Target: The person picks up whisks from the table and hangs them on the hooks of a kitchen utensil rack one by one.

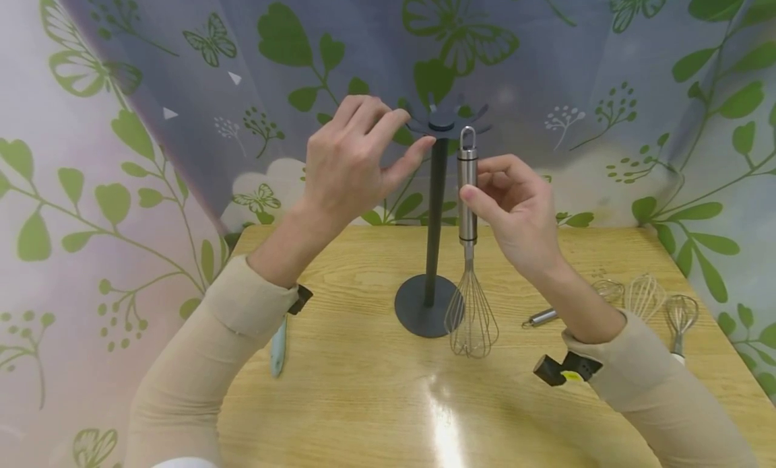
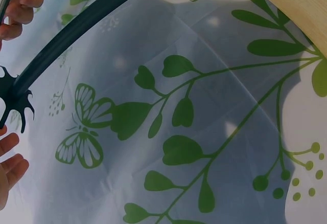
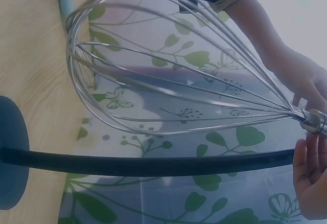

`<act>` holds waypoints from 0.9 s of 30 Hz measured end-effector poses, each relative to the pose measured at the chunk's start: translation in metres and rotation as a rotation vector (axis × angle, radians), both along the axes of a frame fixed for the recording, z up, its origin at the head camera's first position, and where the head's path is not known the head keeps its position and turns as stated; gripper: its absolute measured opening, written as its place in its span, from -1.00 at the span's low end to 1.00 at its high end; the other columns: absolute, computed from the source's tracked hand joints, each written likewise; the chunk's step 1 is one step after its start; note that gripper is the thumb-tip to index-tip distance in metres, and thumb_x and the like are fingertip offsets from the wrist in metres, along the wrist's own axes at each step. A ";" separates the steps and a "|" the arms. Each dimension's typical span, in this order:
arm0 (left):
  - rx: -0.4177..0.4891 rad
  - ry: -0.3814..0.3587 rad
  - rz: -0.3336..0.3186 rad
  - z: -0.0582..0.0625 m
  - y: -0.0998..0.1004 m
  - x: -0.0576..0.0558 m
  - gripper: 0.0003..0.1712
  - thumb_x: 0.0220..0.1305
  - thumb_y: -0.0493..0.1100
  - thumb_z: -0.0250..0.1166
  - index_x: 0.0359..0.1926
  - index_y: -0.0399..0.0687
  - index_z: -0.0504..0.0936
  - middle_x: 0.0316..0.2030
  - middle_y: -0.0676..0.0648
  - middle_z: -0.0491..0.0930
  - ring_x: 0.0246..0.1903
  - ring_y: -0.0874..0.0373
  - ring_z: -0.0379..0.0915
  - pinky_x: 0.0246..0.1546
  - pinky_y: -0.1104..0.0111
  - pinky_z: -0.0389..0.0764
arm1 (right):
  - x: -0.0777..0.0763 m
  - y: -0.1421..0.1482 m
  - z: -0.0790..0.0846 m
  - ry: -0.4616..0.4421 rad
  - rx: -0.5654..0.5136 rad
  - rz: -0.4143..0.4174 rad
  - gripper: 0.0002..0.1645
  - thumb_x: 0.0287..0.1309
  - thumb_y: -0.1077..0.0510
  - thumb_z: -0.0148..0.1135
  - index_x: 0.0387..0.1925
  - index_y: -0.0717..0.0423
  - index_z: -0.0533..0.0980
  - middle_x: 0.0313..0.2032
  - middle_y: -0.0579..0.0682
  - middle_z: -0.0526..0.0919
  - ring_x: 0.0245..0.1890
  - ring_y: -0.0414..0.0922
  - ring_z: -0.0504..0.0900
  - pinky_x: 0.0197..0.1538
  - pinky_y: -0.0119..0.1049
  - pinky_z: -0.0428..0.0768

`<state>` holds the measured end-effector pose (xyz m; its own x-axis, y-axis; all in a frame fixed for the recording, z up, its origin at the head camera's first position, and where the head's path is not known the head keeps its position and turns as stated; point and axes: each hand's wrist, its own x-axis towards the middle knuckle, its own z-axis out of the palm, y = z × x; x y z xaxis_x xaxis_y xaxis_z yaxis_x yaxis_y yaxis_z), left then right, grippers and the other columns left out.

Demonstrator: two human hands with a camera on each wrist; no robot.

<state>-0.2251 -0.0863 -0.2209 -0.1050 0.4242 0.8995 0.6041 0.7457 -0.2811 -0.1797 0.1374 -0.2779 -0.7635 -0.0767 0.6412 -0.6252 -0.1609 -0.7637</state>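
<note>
My right hand (image 1: 524, 215) pinches the steel handle of a wire whisk (image 1: 468, 198) between thumb and fingers. The whisk hangs upright, loop at the top and wires downward, just right of a dark stand (image 1: 434, 219) with a round base. Around the stand's top is a ring of hooks (image 2: 19, 101), level with the whisk's loop in the head view. My left hand (image 1: 354, 155) is raised beside that ring, thumb and fingers extended, fingertips right at the hooks. In the right wrist view, the whisk's wires (image 3: 168, 88) fill the middle, above the stand's pole (image 3: 153, 165).
Several more whisks lie at the table's right, among them a steel-handled one (image 1: 542, 317), a pale-wired one (image 1: 645, 297) and a dark-wired one (image 1: 682, 314). A mint-handled whisk (image 3: 65, 1) lies at the left. Patterned curtains (image 1: 576, 64) surround the wooden table (image 1: 358, 400).
</note>
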 end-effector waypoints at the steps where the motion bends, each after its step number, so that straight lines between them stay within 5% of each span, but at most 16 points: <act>1: 0.000 -0.001 -0.001 0.000 0.000 0.000 -0.54 0.43 0.20 0.36 -0.23 -0.14 0.76 -0.33 -0.12 0.70 -0.19 -0.06 0.66 -0.48 0.25 0.71 | 0.000 0.000 0.000 -0.009 0.001 -0.002 -0.62 0.24 0.46 0.26 -0.13 -0.07 0.69 -0.38 -0.19 0.75 -0.40 -0.24 0.63 -0.29 -0.44 0.59; 27: 0.008 -0.002 -0.005 -0.002 -0.001 -0.001 -0.55 0.42 0.19 0.38 -0.23 -0.14 0.76 -0.34 -0.11 0.71 -0.17 -0.06 0.67 -0.46 0.24 0.73 | -0.004 -0.005 -0.012 -0.078 0.011 0.002 -0.54 0.24 0.52 0.22 -0.14 -0.12 0.68 -0.38 -0.22 0.73 -0.40 -0.27 0.63 -0.28 -0.47 0.61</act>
